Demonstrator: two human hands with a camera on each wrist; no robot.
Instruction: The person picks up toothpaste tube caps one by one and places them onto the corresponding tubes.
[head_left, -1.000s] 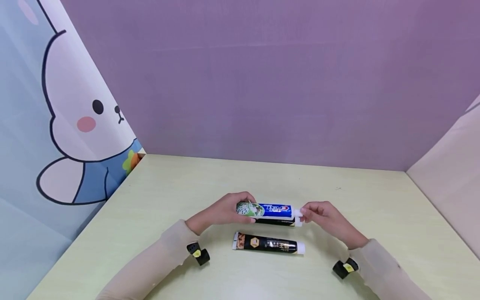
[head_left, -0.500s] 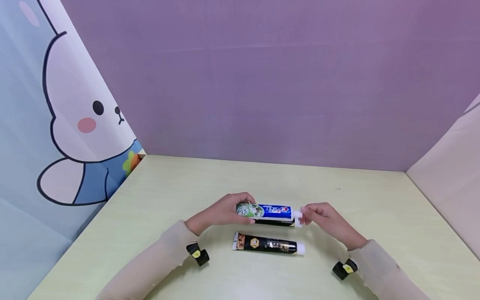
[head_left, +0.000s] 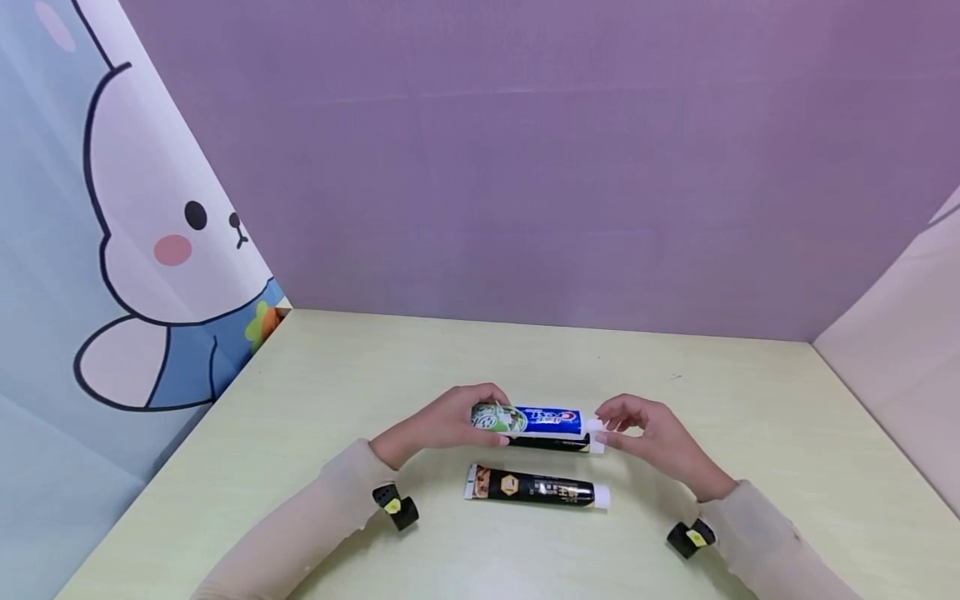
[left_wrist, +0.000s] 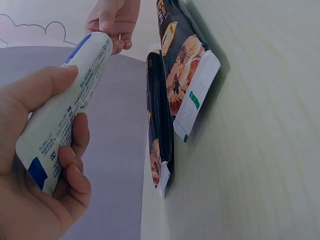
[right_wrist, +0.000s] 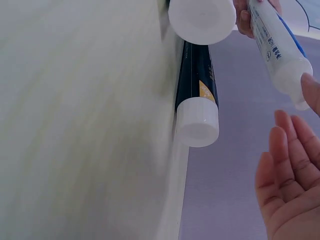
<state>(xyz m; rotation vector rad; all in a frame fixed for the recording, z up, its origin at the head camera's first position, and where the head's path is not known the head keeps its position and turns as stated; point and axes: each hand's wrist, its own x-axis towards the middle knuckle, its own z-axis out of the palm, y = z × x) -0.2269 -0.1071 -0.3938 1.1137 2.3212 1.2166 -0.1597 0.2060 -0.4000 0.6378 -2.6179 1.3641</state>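
Observation:
My left hand (head_left: 450, 421) grips a blue, white and green toothpaste tube (head_left: 551, 421) by its flat end, holding it above the table with the white cap end toward the right. In the left wrist view the thumb lies along the white back of the tube and the fingers curl round it. My right hand (head_left: 652, 437) is at the cap end, its fingers spread apart. In the right wrist view the thumb (right_wrist: 311, 92) is beside the cap end (right_wrist: 295, 82), and whether it touches cannot be told; the other fingers (right_wrist: 290, 155) stand away from it.
Two black toothpaste tubes with white caps lie on the pale table (head_left: 337, 367). One black tube (head_left: 536, 489) is nearer me; the other (right_wrist: 196, 75) lies farther back, partly covered by the held tube in the head view. A purple wall (head_left: 525, 167) rises behind.
My right hand's fingers, earlier bunched together at the cap end, have spread apart. The left hand and its toothpaste tube have hardly moved; the black tubes have stayed put.

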